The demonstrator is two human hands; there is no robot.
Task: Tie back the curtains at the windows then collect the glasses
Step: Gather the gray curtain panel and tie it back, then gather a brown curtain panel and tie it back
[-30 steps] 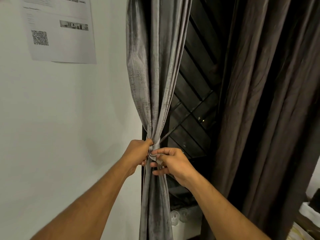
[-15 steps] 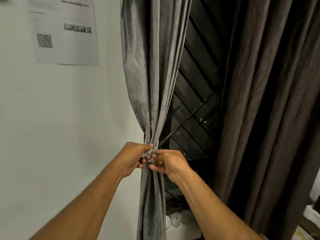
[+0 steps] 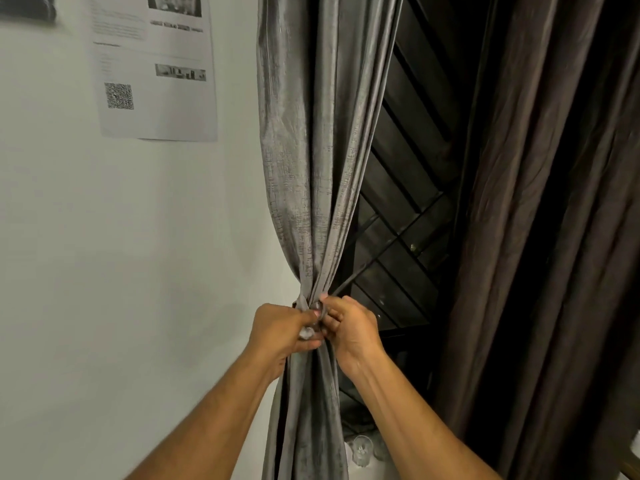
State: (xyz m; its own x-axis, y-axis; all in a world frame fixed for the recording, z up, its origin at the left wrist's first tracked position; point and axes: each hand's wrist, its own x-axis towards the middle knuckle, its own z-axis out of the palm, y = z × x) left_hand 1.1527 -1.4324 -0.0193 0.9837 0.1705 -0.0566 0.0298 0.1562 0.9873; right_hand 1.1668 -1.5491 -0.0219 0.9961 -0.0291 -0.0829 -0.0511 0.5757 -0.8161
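Observation:
A grey curtain (image 3: 311, 161) hangs beside the dark window and is gathered into a tight bunch at waist height. A thin grey tie-back (image 3: 300, 303) wraps the bunch there. My left hand (image 3: 277, 332) grips the bunch and the tie from the left, fingers curled. My right hand (image 3: 349, 327) pinches the tie's end from the right, right against the left hand. Clear glasses (image 3: 362, 450) stand on a white surface low down behind my right forearm, partly hidden.
A dark brown curtain (image 3: 540, 237) hangs loose on the right. Black window bars (image 3: 398, 216) show between the two curtains. A printed sheet with a QR code (image 3: 156, 71) is stuck on the white wall at the upper left.
Both hands have stayed at the gathered point and closed in on each other. The view has tilted up slightly, so the paper on the wall sits lower in the frame.

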